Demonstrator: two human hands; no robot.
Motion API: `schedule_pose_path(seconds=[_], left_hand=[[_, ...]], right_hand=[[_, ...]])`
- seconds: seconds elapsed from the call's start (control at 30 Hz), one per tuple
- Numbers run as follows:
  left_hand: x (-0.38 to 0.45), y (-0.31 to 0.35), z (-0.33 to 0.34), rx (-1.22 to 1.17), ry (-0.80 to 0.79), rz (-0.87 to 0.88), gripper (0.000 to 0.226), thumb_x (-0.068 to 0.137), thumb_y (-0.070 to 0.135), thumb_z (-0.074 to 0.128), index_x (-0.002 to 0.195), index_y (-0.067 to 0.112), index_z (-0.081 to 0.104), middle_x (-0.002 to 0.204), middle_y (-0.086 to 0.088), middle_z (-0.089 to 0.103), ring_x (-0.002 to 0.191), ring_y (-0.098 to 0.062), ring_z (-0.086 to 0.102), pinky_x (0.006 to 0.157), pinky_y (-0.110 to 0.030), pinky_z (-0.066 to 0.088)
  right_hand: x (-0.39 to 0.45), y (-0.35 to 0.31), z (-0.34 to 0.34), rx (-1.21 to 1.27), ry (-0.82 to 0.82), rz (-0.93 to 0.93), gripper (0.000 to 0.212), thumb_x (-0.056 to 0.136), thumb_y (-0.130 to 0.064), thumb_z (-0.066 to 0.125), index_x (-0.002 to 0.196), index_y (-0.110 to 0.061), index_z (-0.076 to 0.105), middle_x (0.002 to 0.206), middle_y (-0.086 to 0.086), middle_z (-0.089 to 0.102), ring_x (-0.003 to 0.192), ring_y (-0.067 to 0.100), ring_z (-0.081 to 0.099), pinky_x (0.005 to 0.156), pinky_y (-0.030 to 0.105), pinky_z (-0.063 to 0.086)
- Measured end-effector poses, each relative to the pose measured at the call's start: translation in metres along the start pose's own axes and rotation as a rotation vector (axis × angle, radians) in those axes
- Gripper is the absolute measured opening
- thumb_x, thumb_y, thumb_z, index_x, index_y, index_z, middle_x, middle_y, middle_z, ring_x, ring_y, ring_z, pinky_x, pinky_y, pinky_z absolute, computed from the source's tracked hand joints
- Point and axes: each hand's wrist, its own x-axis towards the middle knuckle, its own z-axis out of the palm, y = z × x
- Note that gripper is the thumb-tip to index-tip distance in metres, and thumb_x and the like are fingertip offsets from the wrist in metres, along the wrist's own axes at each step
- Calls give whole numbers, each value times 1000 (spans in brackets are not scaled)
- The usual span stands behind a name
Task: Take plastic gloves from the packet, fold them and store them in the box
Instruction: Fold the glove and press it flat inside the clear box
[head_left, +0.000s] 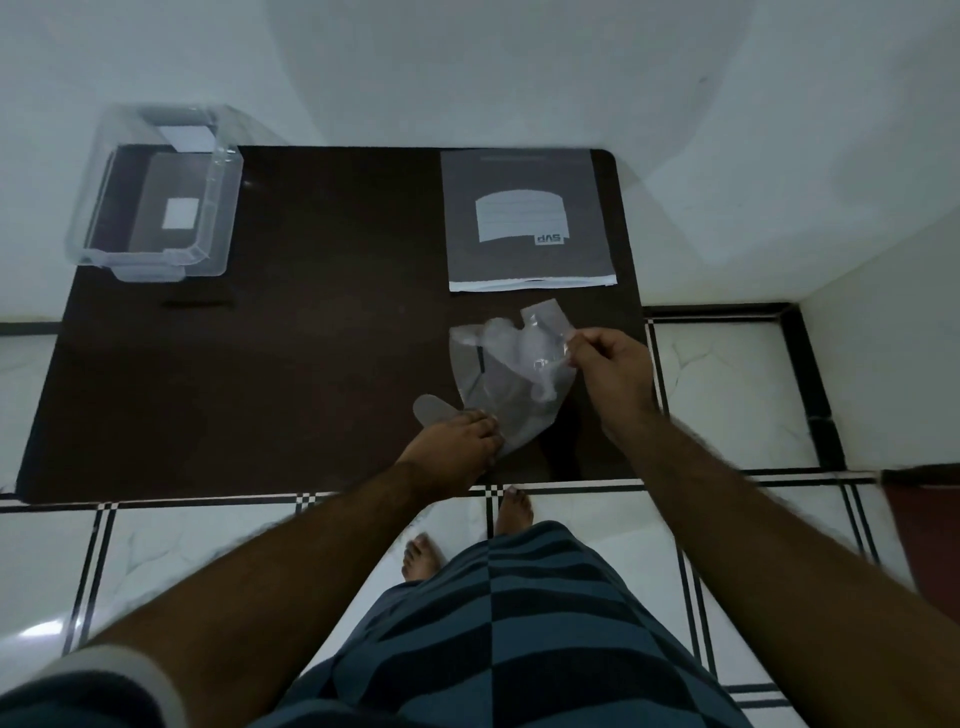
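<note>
1. A person stands barefoot on a white tiled floor (571, 499) with black border lines, at the near edge of a dark brown table (311, 364).
2. The left hand (457, 447) pinches the lower end of a clear plastic glove (511, 374) near the table's near edge; the right hand (608, 369) pinches its upper edge, lifting it.
3. The middle of the table is bare.
4. The packet (530, 218) lies at the far right corner, the clear box (156, 192) overhanging the far left corner; white walls (467, 67) rise behind.
</note>
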Motion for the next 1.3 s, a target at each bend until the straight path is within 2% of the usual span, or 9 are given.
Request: schedule_pose_path(seconds=[0.4, 0.5, 0.6, 0.7, 0.8, 0.93, 1.03, 1.17, 1.3], left_hand=[[14, 9, -45, -115, 121, -106, 30, 109, 34, 53, 128, 18, 70, 130, -2, 68, 119, -22, 64, 101, -40, 54], [21, 8, -59, -291, 288, -190, 31, 108, 31, 55, 133, 21, 69, 127, -2, 70, 116, -22, 67, 97, -35, 53], [33, 0, -91, -663, 626, -365, 38, 104, 27, 67, 141, 21, 67, 133, -4, 72, 120, -22, 69, 102, -29, 51], [44, -14, -147, -953, 803, -272, 65, 93, 28, 81, 152, 31, 53, 149, 2, 61, 133, -14, 62, 110, -32, 54], [49, -32, -216, -1034, 643, -71, 90, 86, 15, 88, 161, 24, 38, 158, 7, 46, 140, -4, 49, 109, -6, 40], [49, -52, -289, -1111, 329, 168, 93, 80, 8, 86, 160, 14, 38, 151, -14, 58, 146, -21, 53, 118, -44, 48], [44, -59, -325, -1202, 206, 229, 78, 84, -11, 77, 154, 6, 46, 131, -22, 70, 126, -29, 68, 104, -45, 56], [38, -66, -346, -1206, 245, 231, 54, 84, -12, 79, 134, 2, 66, 103, -21, 74, 95, -28, 73, 93, -39, 60], [33, -66, -347, -1235, 326, 193, 32, 87, -8, 80, 116, 5, 78, 101, -16, 76, 91, -23, 73, 85, -31, 59]], right_hand=[[20, -60, -18, -49, -47, -227, 11, 101, -24, 71, 99, -14, 77, 89, -6, 74, 78, 0, 73, 63, 14, 58], [25, -72, -20, -63, -63, -235, 15, 100, -26, 72, 100, -12, 78, 91, -4, 75, 80, 5, 73, 65, 17, 58], [33, -91, -25, -81, -107, -213, 14, 98, -27, 74, 99, -14, 80, 91, -2, 77, 86, 14, 74, 76, 27, 62], [37, -121, -36, -42, -234, -253, 10, 97, -24, 76, 96, -16, 82, 91, -2, 78, 89, 15, 75, 81, 27, 61], [38, -159, -48, -24, -421, -313, 7, 97, -13, 75, 97, -9, 81, 89, -5, 80, 87, 8, 74, 80, 20, 58], [43, -207, -59, -18, -569, -317, 8, 95, -11, 76, 99, -6, 81, 95, 4, 82, 91, 16, 76, 92, 34, 62], [44, -236, -63, -17, -635, -340, 6, 94, -12, 77, 94, -8, 81, 90, 9, 81, 88, 21, 75, 92, 37, 61], [49, -265, -63, 25, -629, -364, 11, 93, -13, 79, 96, -3, 81, 93, 19, 79, 86, 25, 72, 86, 38, 59], [54, -282, -60, 12, -653, -382, 11, 93, -15, 80, 96, -4, 82, 87, 16, 78, 82, 24, 70, 83, 39, 58]])
